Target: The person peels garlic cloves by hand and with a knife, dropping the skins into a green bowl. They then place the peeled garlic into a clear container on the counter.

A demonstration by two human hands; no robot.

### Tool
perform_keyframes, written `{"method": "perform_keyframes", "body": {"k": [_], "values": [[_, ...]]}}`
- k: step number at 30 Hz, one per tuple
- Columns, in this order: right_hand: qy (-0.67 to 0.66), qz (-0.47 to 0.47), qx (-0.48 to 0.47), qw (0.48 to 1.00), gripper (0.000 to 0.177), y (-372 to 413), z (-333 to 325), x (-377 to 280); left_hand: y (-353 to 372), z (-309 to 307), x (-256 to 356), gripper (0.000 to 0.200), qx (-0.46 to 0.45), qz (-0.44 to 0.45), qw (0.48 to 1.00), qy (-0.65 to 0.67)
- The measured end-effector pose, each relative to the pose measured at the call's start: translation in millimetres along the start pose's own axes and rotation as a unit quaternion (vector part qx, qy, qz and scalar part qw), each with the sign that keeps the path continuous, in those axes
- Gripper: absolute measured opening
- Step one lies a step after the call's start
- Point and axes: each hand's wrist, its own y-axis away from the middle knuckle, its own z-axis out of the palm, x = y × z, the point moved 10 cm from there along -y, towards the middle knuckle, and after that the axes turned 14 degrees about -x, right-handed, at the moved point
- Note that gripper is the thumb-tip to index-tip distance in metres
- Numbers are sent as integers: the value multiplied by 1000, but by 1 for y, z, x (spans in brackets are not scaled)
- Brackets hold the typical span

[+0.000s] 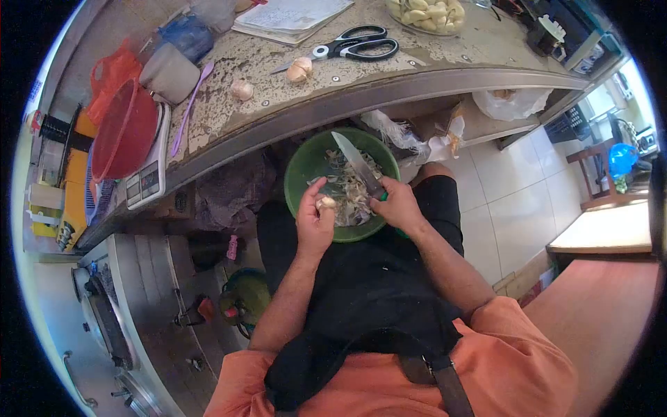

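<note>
My right hand (400, 206) is closed around the handle of a knife (360, 165), its blade pointing up and to the left. Between the fingers of my left hand (315, 221) is a small garlic clove (325, 203). Both hands are over a green basin (300, 174) on my lap, which holds papery garlic skins (353, 201). On the counter beyond lie a garlic bulb (299, 70) by the scissors (347, 48) and a smaller garlic bulb (242, 89). Peeled garlic cloves (431, 14) fill a clear bowl at the back.
The counter's metal edge (361, 94) runs just beyond the basin. At left are a red basket (126, 132), a kitchen scale (144, 186) and a purple stick (191, 108). Papers (295, 15) lie at the back. A wooden bench (597, 326) stands to the right.
</note>
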Motion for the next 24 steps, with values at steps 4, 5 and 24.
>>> {"method": "perform_keyframes", "body": {"k": [4, 5, 24], "values": [[-9, 47, -59, 997, 26, -3, 10, 9, 1, -3, 0, 28, 9, -3, 1000, 3], [-14, 23, -54, 998, 25, -5, 12, 10, 1, -3, -1, 23, 10, -5, 1000, 1], [-107, -29, -30, 993, 20, -7, 12, -6, 0, 5, -7, 13, 12, -40, 994, 102]]}}
